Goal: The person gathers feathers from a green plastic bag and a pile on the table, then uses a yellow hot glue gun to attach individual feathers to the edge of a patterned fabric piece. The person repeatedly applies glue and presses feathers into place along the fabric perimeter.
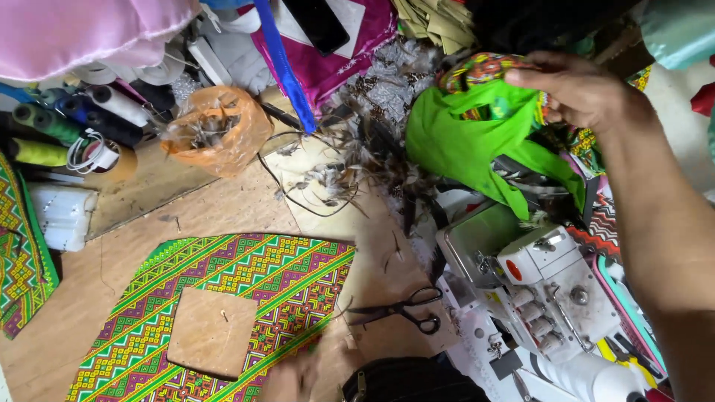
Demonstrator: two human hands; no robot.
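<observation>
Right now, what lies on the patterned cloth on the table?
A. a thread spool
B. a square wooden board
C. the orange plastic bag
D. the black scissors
B: a square wooden board rests in the middle of the patterned cloth, while the scissors lie on the bare table to its right, the orange bag sits further back, and the spools are at the far left.
</observation>
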